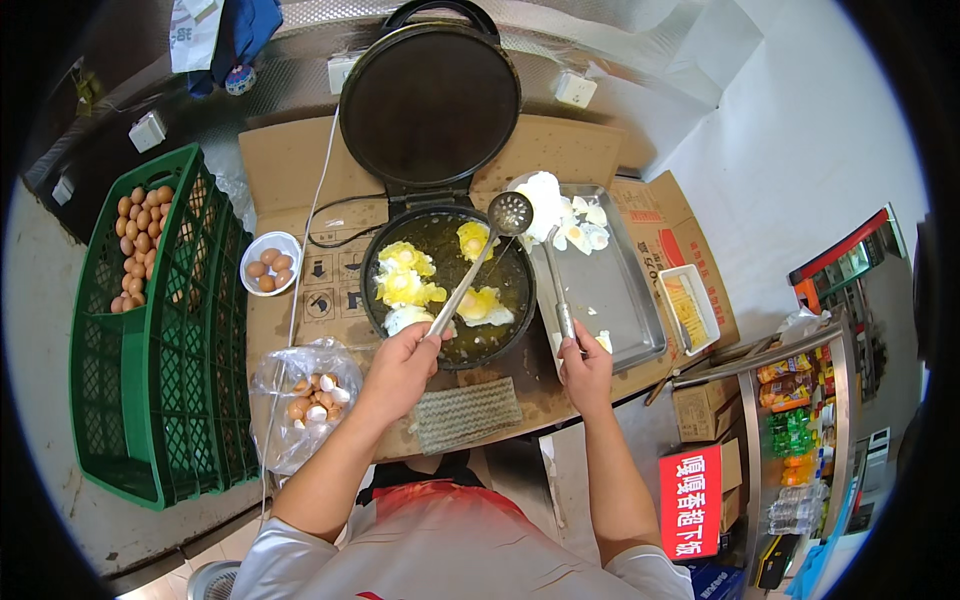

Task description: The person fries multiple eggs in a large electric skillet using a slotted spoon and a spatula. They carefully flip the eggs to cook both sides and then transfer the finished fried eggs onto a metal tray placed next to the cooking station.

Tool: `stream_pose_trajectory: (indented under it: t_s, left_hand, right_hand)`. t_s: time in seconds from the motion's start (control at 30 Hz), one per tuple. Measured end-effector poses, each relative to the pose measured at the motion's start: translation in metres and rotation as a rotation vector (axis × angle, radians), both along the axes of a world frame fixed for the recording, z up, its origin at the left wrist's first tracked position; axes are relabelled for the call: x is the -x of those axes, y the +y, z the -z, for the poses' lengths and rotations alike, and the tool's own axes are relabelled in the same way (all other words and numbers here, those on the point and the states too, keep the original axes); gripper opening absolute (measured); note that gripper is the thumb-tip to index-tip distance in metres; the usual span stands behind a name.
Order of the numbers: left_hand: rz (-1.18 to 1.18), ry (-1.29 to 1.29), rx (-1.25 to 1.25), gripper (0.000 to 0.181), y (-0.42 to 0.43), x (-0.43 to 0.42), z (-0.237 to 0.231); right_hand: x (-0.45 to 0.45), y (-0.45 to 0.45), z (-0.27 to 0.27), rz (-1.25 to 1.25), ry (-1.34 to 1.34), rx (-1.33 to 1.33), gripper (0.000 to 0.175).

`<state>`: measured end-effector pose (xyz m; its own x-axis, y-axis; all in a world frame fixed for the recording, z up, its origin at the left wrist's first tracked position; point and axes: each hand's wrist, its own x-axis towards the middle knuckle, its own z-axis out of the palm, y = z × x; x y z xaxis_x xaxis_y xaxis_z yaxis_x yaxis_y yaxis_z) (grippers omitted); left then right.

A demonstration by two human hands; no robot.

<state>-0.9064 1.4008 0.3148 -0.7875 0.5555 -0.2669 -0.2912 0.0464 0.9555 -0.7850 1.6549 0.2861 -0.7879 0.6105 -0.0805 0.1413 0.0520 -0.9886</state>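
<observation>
My left hand (403,366) grips the handle of a perforated metal ladle (511,214), whose bowl hangs over the right rim of an electric griddle pan (442,358). In the pan's oil several eggs (405,271) are frying, with whites and yellow yolk patches showing. My right hand (586,373) is closed around a metal-handled utensil (562,296). Its far end is hidden by a fried egg (541,196) at the upper left corner of a steel tray (622,311). More fried eggs (581,229) lie at the tray's far end.
The griddle's lid (430,105) stands raised behind. Left are a green crate (161,337) of brown eggs, a white bowl (259,285) of eggs and a plastic bag (274,375) holding eggshells. A striped cloth (469,416) lies in front; a white container (707,311) sits right.
</observation>
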Motion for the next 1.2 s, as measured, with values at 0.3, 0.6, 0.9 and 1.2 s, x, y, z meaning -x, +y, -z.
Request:
stream_pose_trajectory:
  t_s: [0.3, 0.6, 0.9, 1.2]
  left_hand:
    - [-0.014, -0.012, -0.003, 0.026, -0.001, -0.001, 0.001]
    - [-0.019, -0.017, -0.038, 0.024, -0.002, -0.001, -0.002]
    - [-0.018, 0.003, -0.031, 0.025, -0.003, 0.000, -0.004]
    - [-0.010, 0.006, -0.058, 0.025, -0.001, 0.000, -0.011]
  right_hand:
    - [0.000, -0.002, -0.003, -0.011, -0.004, -0.052, 0.038]
    - [0.002, -0.004, -0.011, -0.004, -0.025, -0.104, 0.038]
    - [0.002, -0.005, -0.016, 0.000, -0.017, -0.118, 0.038]
    - [0.001, 0.001, -0.017, -0.018, -0.007, -0.131, 0.040]
